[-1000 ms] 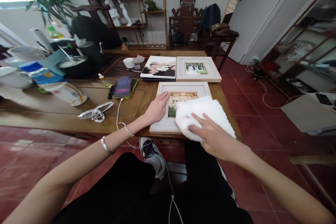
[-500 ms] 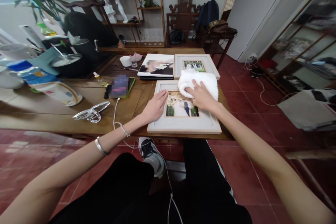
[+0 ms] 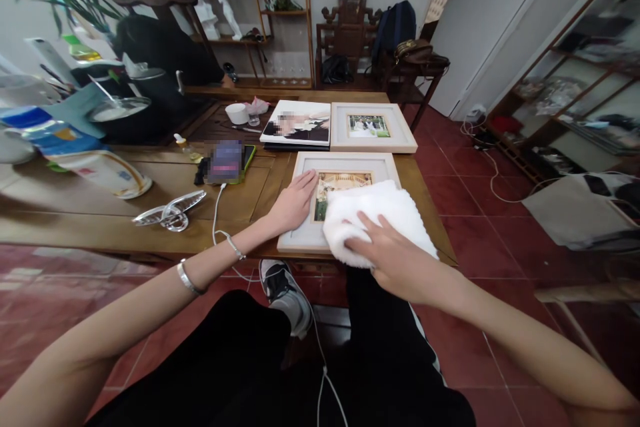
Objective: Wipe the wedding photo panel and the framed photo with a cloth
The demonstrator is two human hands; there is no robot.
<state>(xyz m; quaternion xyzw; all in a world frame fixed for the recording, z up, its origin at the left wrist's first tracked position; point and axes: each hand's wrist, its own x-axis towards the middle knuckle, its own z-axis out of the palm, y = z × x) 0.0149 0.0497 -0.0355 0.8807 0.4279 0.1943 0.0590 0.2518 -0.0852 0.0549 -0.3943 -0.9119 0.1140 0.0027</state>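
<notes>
A white picture frame (image 3: 345,163) with a photo lies flat near the front edge of the wooden table (image 3: 150,213). My left hand (image 3: 294,202) rests flat on the frame's left border, fingers stretched out. My right hand (image 3: 395,260) presses down on a white fluffy cloth (image 3: 375,217) that covers the near right part of the frame. The fingers lie spread over the cloth.
A second framed photo (image 3: 371,127) and a photo album (image 3: 298,123) lie farther back. A phone (image 3: 227,161) on a white cable, a metal clip-like object (image 3: 170,212), a wet-wipe pack (image 3: 103,170), and a small white cup (image 3: 237,113) sit to the left. Shelves and chairs stand behind.
My right hand dragged the cloth from the frame's far right corner back toward me, over the near right part. My left hand stayed on the frame's left border.
</notes>
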